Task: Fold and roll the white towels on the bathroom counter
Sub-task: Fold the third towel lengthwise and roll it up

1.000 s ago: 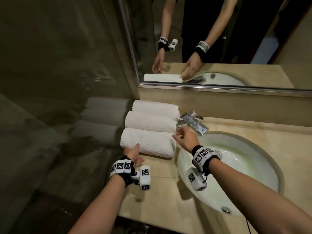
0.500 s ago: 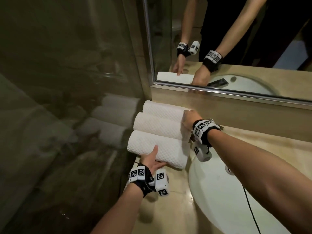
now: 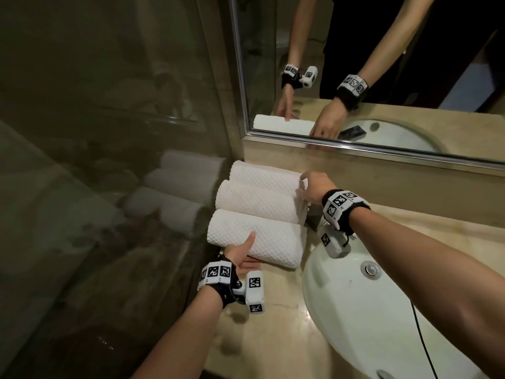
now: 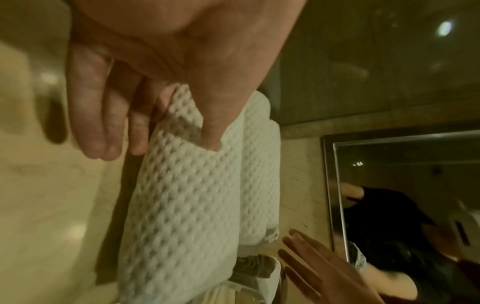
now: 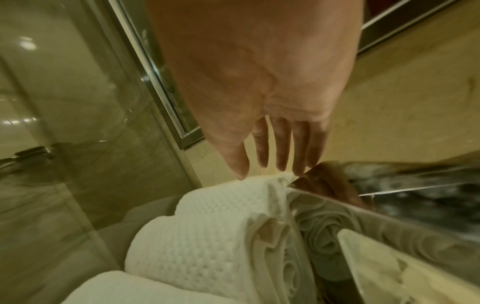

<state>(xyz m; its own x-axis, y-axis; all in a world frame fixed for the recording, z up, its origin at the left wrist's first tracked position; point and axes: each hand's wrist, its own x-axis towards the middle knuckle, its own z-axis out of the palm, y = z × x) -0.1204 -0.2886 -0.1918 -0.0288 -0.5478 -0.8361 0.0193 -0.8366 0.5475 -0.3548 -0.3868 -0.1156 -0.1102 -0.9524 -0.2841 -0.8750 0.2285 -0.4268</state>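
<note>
Three rolled white waffle towels lie side by side on the counter's left end: near towel (image 3: 273, 242), middle towel (image 3: 254, 201), far towel (image 3: 262, 173). My left hand (image 3: 246, 253) is at the near towel's front left. Its thumb presses on top, and its straight fingers (image 4: 103, 133) lie along the roll's near side (image 4: 182, 205). My right hand (image 3: 308, 184) is at the right ends of the far two rolls. Its fingers are straight, with the fingertips (image 5: 283, 164) touching the far towel's end (image 5: 233, 191). The middle roll's spiral end (image 5: 272, 257) shows below it.
A glass wall (image 3: 109, 160) stands right against the towels' left ends. The mirror (image 3: 382, 77) and a low ledge run behind them. The white sink (image 3: 382, 324) sits to the right, and the chrome faucet (image 5: 389, 226) is beside my right hand. Bare beige counter (image 3: 273, 324) lies in front.
My right hand went from the near towel's right end by the faucet back to the far rolls' ends. My left thumb came up onto the near towel. The towels stayed in place.
</note>
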